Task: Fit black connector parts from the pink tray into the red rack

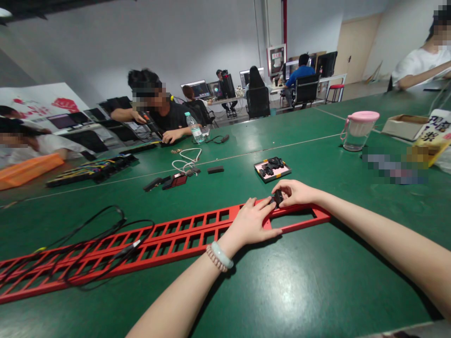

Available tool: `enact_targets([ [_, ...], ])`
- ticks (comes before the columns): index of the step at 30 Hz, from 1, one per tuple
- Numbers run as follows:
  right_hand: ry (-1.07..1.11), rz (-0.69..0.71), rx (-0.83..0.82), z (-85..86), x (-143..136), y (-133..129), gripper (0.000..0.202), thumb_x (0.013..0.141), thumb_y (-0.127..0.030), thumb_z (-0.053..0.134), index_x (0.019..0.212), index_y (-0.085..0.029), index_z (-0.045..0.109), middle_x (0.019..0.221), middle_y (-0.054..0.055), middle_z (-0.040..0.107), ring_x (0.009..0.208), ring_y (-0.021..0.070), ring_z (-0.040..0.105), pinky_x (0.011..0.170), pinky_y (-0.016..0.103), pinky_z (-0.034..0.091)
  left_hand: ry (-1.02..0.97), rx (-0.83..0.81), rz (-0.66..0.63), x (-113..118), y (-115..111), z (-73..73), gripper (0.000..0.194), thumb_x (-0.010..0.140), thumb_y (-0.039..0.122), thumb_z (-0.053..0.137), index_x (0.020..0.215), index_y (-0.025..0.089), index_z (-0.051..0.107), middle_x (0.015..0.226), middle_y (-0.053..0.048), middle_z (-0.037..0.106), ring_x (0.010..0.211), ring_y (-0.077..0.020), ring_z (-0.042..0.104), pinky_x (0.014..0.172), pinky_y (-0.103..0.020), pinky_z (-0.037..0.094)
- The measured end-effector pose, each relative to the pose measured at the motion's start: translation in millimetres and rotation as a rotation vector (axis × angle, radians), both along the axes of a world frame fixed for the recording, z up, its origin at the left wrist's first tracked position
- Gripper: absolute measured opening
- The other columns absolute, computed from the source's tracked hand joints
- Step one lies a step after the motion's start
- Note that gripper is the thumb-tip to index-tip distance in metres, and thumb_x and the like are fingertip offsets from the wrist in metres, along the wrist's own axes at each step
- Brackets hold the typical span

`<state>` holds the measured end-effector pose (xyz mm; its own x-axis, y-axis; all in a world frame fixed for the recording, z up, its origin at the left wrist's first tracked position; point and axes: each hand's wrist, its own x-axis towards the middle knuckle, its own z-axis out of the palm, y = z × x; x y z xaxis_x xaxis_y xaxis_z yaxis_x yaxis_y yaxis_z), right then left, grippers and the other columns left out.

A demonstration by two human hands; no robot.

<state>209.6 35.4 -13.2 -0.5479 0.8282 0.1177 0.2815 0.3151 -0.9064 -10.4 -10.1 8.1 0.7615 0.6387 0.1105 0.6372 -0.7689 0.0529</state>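
Note:
A long red slotted frame (183,230) lies across the green table, running from the left edge to beneath my hands. My left hand (250,220) rests on it with fingers spread, its fingertips beside a small black part (278,198). That part is pinched between the thumb and fingers of my right hand (294,192), at the far rail near the frame's right end. Its exact kind is hidden by my fingers. Just beyond stands a shallow tray (260,174) with several small black pieces in it.
Black cables (116,234) lie over the frame's left part. Farther off are a white cable (186,162), a black bar (215,169), a water bottle (194,127) and a pink-lidded cup (355,134). Across the table a person (165,110) handles a dark tool. A cardboard box (405,127) stands right.

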Motion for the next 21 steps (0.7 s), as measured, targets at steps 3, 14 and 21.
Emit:
enact_targets([
  [3, -0.045, -0.006, 0.046, -0.7, -0.2, 0.2, 0.045, 0.059, -0.022, 0.07, 0.101, -0.013, 0.057, 0.061, -0.005, 0.049, 0.056, 0.0098, 0.046, 0.048, 0.021, 0.035, -0.004, -0.008, 0.001, 0.2, -0.2, 0.3, 0.076, 0.073, 0.069, 0.046, 0.132, 0.021, 0.04, 0.138, -0.008, 0.038, 0.121, -0.0351, 0.038, 0.103, -0.049, 0.023],
  [14, -0.121, -0.025, 0.107, -0.2, 0.9, 1.1, 0.043, 0.06, -0.027, 0.07, 0.1, -0.015, 0.06, 0.065, -0.003, 0.051, 0.057, 0.0108, 0.047, 0.05, 0.022, 0.037, -0.021, -0.02, 0.006, 0.9, -0.2, 0.2, 0.075, 0.073, 0.067, 0.048, 0.131, 0.021, 0.04, 0.137, -0.008, 0.039, 0.121, -0.0346, 0.037, 0.103, -0.05, 0.023],
  [21, -0.164, -0.039, 0.159, 1.7, 0.3, 0.1, 0.044, 0.059, -0.028, 0.07, 0.1, -0.014, 0.061, 0.068, -0.002, 0.053, 0.058, 0.011, 0.048, 0.051, 0.022, 0.038, -0.017, -0.024, 0.006, 0.8, 0.1, -0.9, 0.076, 0.073, 0.068, 0.047, 0.131, 0.021, 0.04, 0.138, -0.008, 0.037, 0.121, -0.0349, 0.037, 0.103, -0.05, 0.023],
])
